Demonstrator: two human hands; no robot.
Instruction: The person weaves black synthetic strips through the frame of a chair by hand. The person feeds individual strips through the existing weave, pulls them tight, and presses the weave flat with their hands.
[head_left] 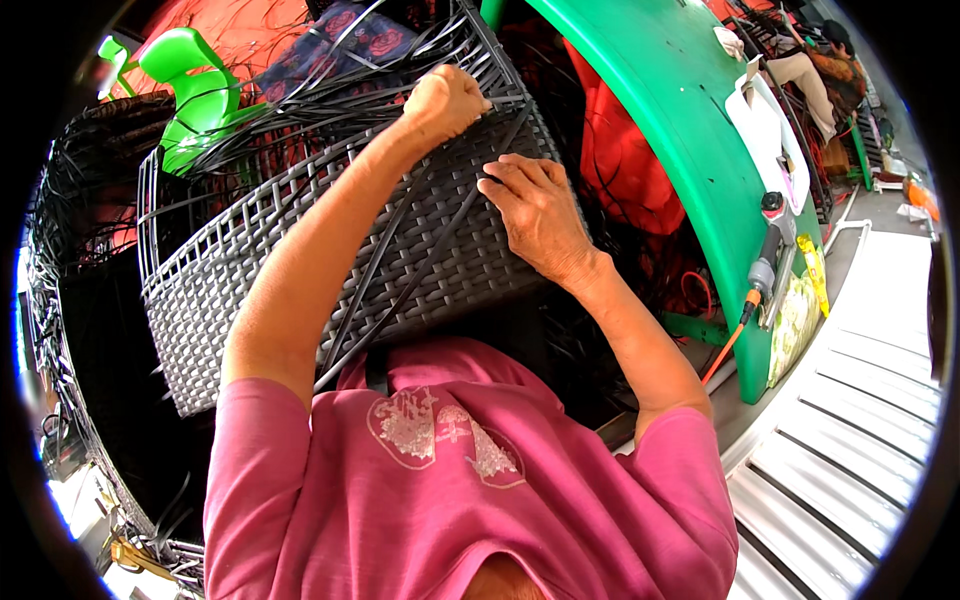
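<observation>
A dark grey wicker piece (440,250) with a woven face lies across my lap, its upper part a frame with open slots. My left hand (447,102) is a closed fist at the upper right of the weave, fingertips pinched at the frame edge; what they grip is too small to make out. Below it, my right hand (540,215) rests over the right side of the weave with fingers bent and slightly apart. A long loose flat strip (405,295) crosses the woven face diagonally, passing close to my right fingertips. A second strip runs beside it.
Loose black strips (110,170) pile up on the left. Beyond the wicker are a bright green chair (190,85) and dark flowered cloth (340,45). A green table (700,130) on the right holds a white tray (765,130) and a power tool (768,255). White slats (860,400) lie farther right.
</observation>
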